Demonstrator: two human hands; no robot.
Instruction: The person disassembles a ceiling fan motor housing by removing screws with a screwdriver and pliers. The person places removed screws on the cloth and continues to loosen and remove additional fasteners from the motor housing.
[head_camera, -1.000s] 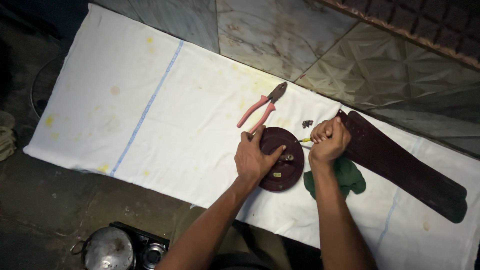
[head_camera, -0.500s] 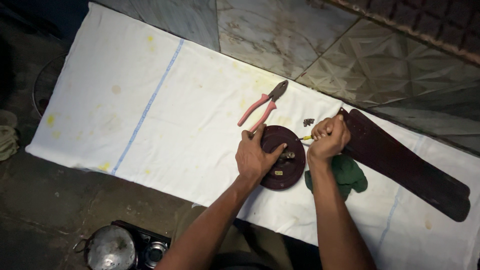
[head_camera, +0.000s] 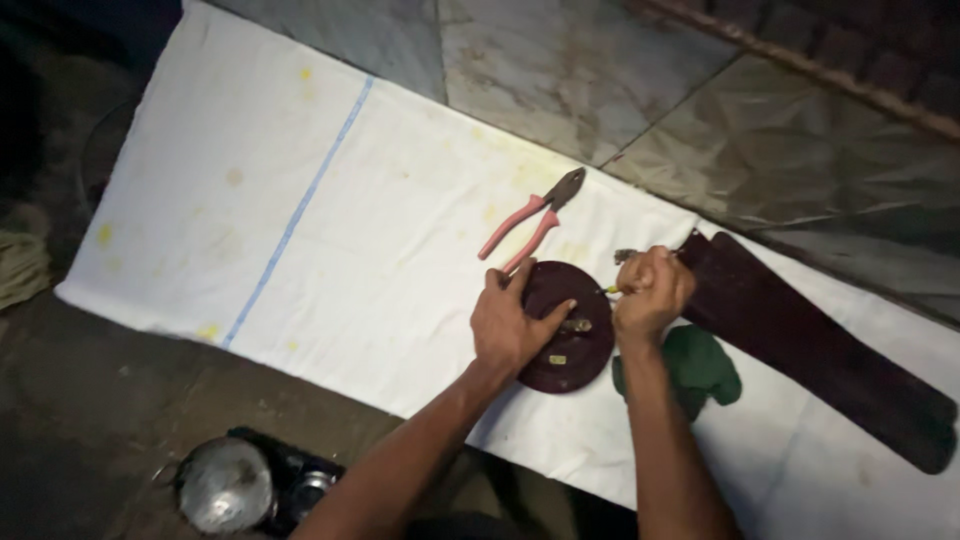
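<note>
Pressing down on the disc (head_camera: 566, 330), your left hand (head_camera: 512, 325) lies flat over its left side, fingers spread and thumb pointing toward the pliers (head_camera: 530, 225); it grips nothing, it only bears on the disc's top. The disc is dark brown and round, and it lies on the white cloth (head_camera: 330, 240) near the cloth's front edge, between your two hands. Two small brass-coloured fittings show on its face, just right of your left fingertips.

Your right hand (head_camera: 652, 295) is closed in a fist round a thin tool (head_camera: 610, 290), whose yellowish tip pokes out to the left and meets the disc's upper right rim. What kind of tool it is cannot be told, since the fist hides most of it.

Beside the disc, the pink-handled pliers lie shut on the cloth just beyond your left hand, apart from it. A long dark blade (head_camera: 810, 345) stretches away to the right of your right hand, and a green rag (head_camera: 700, 365) lies under your right wrist. A metal pot (head_camera: 225, 485) sits on the floor below the cloth.
</note>
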